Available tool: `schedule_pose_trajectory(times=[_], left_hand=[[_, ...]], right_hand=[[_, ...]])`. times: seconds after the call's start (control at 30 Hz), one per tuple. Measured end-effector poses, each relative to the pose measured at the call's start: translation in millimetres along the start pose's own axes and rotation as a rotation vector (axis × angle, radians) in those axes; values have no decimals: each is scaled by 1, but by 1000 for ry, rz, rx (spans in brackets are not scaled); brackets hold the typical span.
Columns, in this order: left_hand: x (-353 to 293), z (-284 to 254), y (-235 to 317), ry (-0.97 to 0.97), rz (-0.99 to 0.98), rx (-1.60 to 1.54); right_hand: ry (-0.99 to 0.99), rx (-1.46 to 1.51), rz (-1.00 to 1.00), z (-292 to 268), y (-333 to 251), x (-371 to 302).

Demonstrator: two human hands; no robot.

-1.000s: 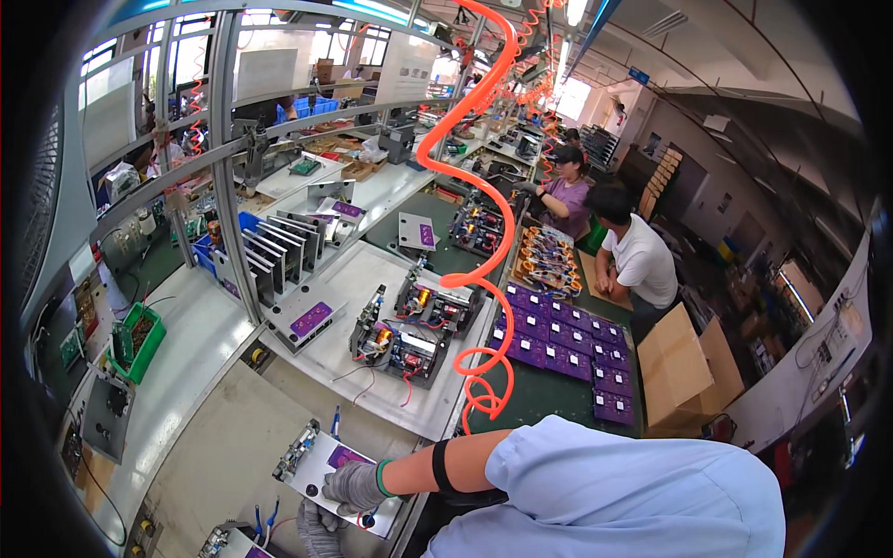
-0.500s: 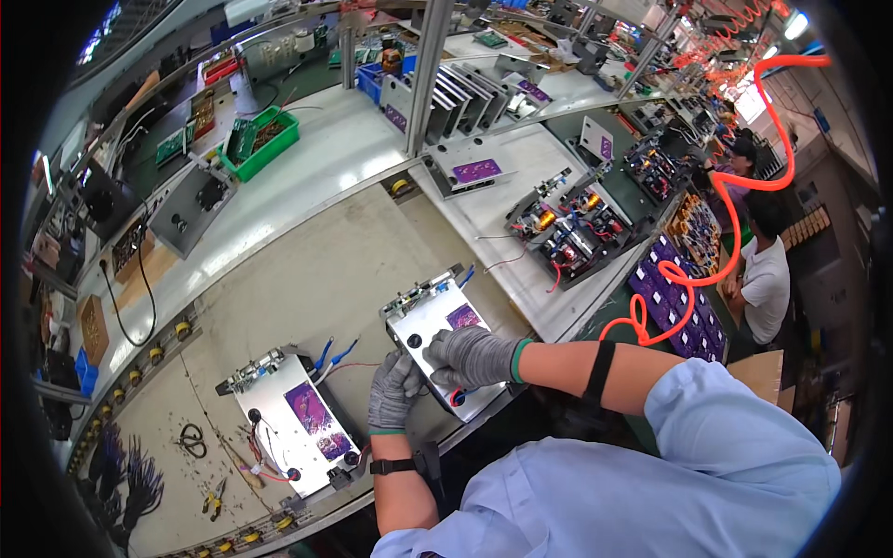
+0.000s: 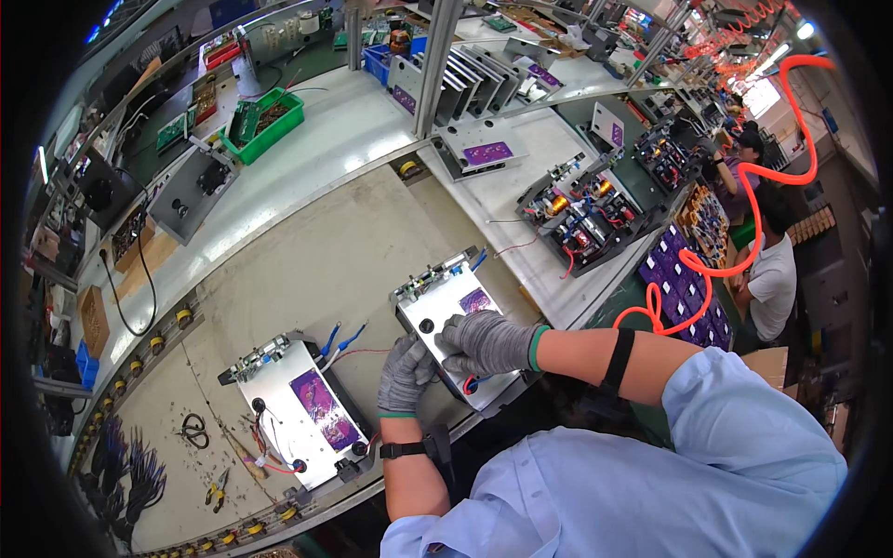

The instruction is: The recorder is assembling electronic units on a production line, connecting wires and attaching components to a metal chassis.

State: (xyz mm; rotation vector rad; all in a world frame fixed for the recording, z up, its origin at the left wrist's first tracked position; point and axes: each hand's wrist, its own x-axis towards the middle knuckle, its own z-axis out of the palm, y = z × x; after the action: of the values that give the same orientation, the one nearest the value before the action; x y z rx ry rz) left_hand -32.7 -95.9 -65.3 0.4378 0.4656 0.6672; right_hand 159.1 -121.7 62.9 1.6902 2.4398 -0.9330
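A metal-cased electronic unit (image 3: 437,307) with a silver top plate, a purple circuit board and a round black grommet stands on the worktable in front of me. My left hand (image 3: 406,374), in a grey knit glove, is closed at the plate's left edge; what its fingers hold is hidden. My right hand (image 3: 491,342), gloved alike, lies over the plate with its fingers bent down, and I cannot make out what they pinch. Red and blue wires (image 3: 472,383) show below the right hand. To the left stands a similar unit (image 3: 302,409) with blue-tipped leads.
Yellow-handled pliers (image 3: 218,490), a black cable loop (image 3: 194,431) and dark wire bundles (image 3: 139,479) lie at the left. Opened units (image 3: 586,219) with copper coils stand at the right. An orange coiled hose (image 3: 763,174) hangs there, near co-workers. A green bin (image 3: 270,130) sits farther back.
The whole view has shifted slightly, so things appear a little farther right. Both hands stay at the same unit, with almost the same grip.
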Motion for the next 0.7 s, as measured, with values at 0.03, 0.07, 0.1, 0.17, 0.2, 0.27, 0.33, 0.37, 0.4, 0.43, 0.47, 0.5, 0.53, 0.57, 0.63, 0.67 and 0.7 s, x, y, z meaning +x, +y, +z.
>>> schedule_pose_trajectory(times=[0.03,0.07,0.1,0.17,0.2,0.27,0.33,0.37,0.4,0.43,0.47,0.5,0.53,0.57,0.63,0.67,0.7], left_hand=[[0,0,-4,7,-3,1],[1,0,-5,33,19,40],[0,1,-6,60,41,80],[-2,1,-6,52,55,89],[-2,0,-5,57,27,78],[-3,0,-2,50,-7,136],[-4,-6,6,19,-25,143],[-6,-5,10,-11,-44,150],[-8,-1,12,-6,-37,148],[-11,4,13,72,-57,180],[-13,7,17,146,-76,219],[-14,7,17,152,-70,226],[-14,6,16,165,-49,253],[-17,8,12,180,-34,281],[-25,25,9,278,6,312],[-30,21,0,305,79,273],[-32,31,1,324,147,234]], right_hand=[[-2,6,-2,2,0,-1],[17,5,-5,1,1,-1],[36,3,-7,0,1,0],[33,2,-14,1,2,-1],[28,2,-12,0,3,-1],[11,-7,3,0,0,0],[21,9,-16,-1,-3,2],[31,26,-34,-2,-4,2],[27,24,-42,-1,-4,1],[32,28,-20,2,-3,-1],[44,35,3,4,-3,0],[49,36,-7,3,-1,2],[26,18,-14,2,1,3],[3,5,-18,3,1,3],[16,7,-33,2,1,1],[13,3,-17,2,-1,1],[12,-1,6,2,0,0]])
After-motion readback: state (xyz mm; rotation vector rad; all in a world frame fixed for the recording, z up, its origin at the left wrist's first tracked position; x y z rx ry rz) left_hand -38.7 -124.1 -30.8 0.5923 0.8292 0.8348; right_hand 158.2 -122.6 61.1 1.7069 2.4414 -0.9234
